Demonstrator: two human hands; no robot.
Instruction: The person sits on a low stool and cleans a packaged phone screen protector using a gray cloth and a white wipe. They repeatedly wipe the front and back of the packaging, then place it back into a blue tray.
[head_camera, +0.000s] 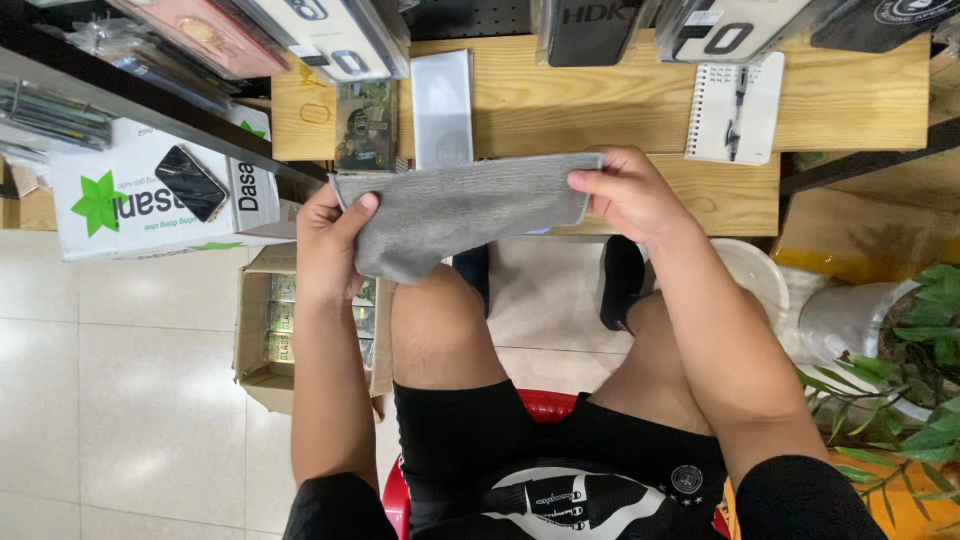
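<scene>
The person sits on a red stool (545, 403) and holds a grey cloth (460, 207) stretched between both hands, just in front of the wooden counter (640, 100) and above the knees. The left hand (328, 245) is closed on the cloth's left end, thumb laid over the front and fingers curled behind. The right hand (625, 193) pinches the right end, thumb and fingertips pressed on the edge. The cloth hangs roughly level along its top; its lower left part droops toward the left knee.

On the counter behind the cloth lie a picture card (365, 125) and a pale flat sleeve (443, 108), side by side. Farther right rests a spiral notebook (735, 108) with a pen (738, 115) on it. Phone-case packages (330, 35) hang or lean along the back edge; which is hard to tell.

To the left stands a white box (130, 200) with a dark phone (190, 183) on top. Below it, on the tiled floor (120, 380), an open carton (265, 330) holds small boxes. A potted plant (915, 340) stands at the right, near the right forearm.
</scene>
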